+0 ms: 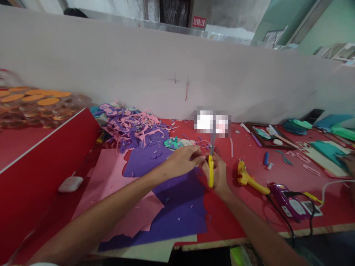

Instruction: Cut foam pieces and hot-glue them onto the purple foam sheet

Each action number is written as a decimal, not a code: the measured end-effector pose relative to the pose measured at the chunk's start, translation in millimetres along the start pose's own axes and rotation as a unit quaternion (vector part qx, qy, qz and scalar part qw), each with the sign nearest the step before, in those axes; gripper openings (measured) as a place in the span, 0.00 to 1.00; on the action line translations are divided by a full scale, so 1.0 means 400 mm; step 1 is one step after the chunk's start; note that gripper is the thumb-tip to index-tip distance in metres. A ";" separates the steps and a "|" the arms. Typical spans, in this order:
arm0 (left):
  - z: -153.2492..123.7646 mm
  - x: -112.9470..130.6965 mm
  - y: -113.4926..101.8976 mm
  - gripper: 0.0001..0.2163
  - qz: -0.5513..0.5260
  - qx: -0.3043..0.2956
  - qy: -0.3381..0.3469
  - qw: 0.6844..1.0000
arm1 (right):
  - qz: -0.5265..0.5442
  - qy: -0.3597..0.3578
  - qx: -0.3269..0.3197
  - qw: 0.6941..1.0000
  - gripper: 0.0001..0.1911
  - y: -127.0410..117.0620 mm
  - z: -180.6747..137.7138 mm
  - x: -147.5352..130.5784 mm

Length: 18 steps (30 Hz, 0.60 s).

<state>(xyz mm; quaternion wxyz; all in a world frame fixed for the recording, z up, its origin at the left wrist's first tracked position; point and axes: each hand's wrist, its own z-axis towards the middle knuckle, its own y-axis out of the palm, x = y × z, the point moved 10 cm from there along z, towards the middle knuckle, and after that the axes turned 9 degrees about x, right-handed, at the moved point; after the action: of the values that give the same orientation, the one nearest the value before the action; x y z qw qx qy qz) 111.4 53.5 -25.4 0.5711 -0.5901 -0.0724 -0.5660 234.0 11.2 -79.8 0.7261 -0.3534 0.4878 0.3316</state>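
Hands: two. The left hand [183,160] and the right hand [220,175] meet over the middle of the table [249,218].
Scissors: one pair of scissors [211,170] with yellow handles, blades pointing up and away.
Right fingers: closed around the scissors' handles.
Left fingers: pinched narrow just beside the blades; what is between them is too small to tell.
Sheets: purple sheets [177,214] and pink sheets [111,173] overlap under both forearms.
Scraps: one tangled scrap heap [130,127] of purple and pink strips behind the sheets, near the wall.
Glue guns: two, right of the hands. A yellow glue gun [246,177] lies close; a purple glue gun [288,201] with a black cord lies nearer the table edge.
Tray: one shallow brown tray [249,127] further back, holding green offcuts, a white lump and a stick.
Left side: one white oval gadget [70,183] lies below a red box [41,173]; orange discs [33,96] in clear wrap lie on top.
Far right: another person's hand [350,162] on teal pieces.
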 end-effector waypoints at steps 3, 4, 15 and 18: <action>0.000 0.009 -0.003 0.07 0.020 0.007 0.014 1.000 | -0.023 -0.001 -0.004 1.000 0.09 0.007 -0.003 0.013; 0.000 0.014 -0.004 0.06 0.019 0.007 0.020 1.000 | -0.030 -0.002 -0.008 1.000 0.08 0.010 -0.004 0.016; 0.032 -0.041 -0.086 0.06 0.089 0.106 -0.010 0.990 | -0.047 0.016 -0.027 0.998 0.13 0.019 -0.010 -0.006; 0.036 -0.056 -0.094 0.08 0.094 0.095 -0.030 0.991 | -0.046 0.012 -0.023 0.999 0.13 0.015 -0.009 -0.005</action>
<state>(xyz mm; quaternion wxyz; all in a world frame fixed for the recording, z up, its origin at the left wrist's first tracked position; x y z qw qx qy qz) 84.4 89.6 -15.8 0.6724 -0.5541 -0.0870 -0.4829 226.7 11.0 -80.0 0.7264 -0.3959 0.4723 0.3043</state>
